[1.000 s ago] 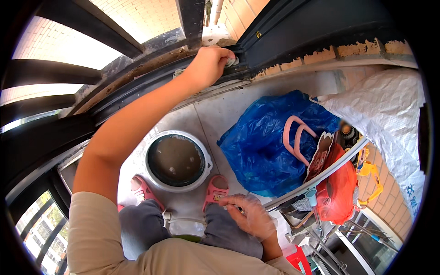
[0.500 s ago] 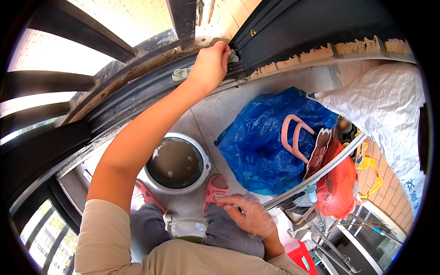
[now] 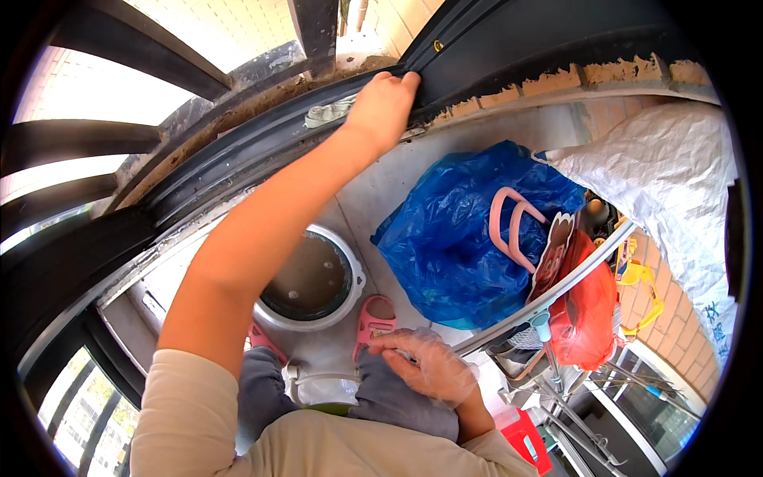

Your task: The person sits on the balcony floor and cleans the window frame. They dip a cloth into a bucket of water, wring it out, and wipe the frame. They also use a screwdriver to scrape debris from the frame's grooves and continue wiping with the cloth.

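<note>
My left hand (image 3: 385,110) is stretched out to the far window frame, its fingers curled down at the sliding track (image 3: 238,159). A pale grey-green cloth (image 3: 330,112) lies on the track and runs in under this hand; the fingers' hold on it is mostly hidden. My right hand (image 3: 429,367), in a clear plastic glove, hovers by my right knee with fingers loosely apart and nothing in them. A round basin (image 3: 310,274) of murky grey-brown water stands on the floor, partly covered by my left forearm.
A blue plastic bag (image 3: 453,238) fills the floor to the right, with a pink-handled bag (image 3: 548,254) on it. Beyond are a metal rail (image 3: 584,274), a red bag (image 3: 584,322) and a white woven sack (image 3: 652,167). Dark bars (image 3: 135,52) stand at upper left.
My left hand has shifted slightly right along the track, toward the dark window panel. The cloth end left of it has moved a little the same way. My right hand has barely moved.
</note>
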Tool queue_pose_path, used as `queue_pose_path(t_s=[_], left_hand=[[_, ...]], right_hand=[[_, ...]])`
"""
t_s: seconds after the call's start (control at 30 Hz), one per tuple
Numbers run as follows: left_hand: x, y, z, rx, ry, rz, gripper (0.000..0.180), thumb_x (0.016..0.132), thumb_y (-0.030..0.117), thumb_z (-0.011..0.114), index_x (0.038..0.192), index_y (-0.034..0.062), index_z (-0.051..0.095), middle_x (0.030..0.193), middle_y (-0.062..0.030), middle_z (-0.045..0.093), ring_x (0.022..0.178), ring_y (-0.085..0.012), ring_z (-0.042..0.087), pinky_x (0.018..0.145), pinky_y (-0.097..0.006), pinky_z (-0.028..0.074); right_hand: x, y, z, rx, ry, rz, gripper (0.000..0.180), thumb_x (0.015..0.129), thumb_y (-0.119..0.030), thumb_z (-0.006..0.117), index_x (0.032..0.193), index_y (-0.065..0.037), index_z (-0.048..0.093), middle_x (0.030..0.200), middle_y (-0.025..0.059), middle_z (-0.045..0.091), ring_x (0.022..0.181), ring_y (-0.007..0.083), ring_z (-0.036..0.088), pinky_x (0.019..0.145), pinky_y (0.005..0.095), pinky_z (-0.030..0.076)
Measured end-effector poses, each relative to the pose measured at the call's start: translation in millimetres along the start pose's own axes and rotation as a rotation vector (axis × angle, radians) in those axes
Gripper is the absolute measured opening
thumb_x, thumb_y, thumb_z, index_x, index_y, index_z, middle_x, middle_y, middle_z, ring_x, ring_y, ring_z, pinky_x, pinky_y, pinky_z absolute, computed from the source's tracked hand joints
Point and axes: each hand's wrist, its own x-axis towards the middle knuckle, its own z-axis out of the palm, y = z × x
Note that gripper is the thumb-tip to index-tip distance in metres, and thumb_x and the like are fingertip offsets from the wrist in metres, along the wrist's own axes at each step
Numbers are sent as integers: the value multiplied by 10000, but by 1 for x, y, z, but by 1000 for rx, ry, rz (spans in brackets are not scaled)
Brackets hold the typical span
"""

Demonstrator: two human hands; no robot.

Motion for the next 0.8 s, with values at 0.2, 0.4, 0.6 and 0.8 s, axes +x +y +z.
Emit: queue_pose_path(t_s=[0.2, 0.4, 0.6, 0.8], left_hand=[[-12, -11, 5, -267, 178, -114, 216, 735, -76, 536, 919, 28, 579, 748, -188, 597, 791, -371, 586, 705, -445, 482], [-9, -7, 17, -366, 271, -66, 123, 803, -41, 546, 898, 28, 583, 784, -183, 613, 777, -381, 601, 684, -435, 491], [-18, -5, 4, -397, 246, -274, 125, 818, 0, 598, 943, 3, 606, 847, -193, 656, 801, -364, 634, 702, -379, 515], [11, 13, 6, -52, 76, -178, 158, 698, -63, 561, 854, -50, 547, 757, -263, 602, 806, -417, 590, 727, -465, 481]], right_hand=[[3, -3, -5, 22, -4, 12, 226, 890, -124, 555, 1093, -48, 618, 959, 134, 664, 931, 321, 604, 833, 385, 463], [1, -5, -6, 59, -48, 71, 214, 896, -118, 544, 1081, -53, 627, 948, 117, 667, 898, 293, 611, 818, 372, 464], [-3, -10, -9, 157, 20, 129, 210, 895, -113, 546, 1081, -58, 626, 956, 93, 665, 899, 268, 606, 815, 352, 462], [-3, -6, -8, 141, 6, 105, 206, 894, -101, 546, 1078, -55, 627, 948, 90, 666, 894, 267, 607, 809, 351, 463]])
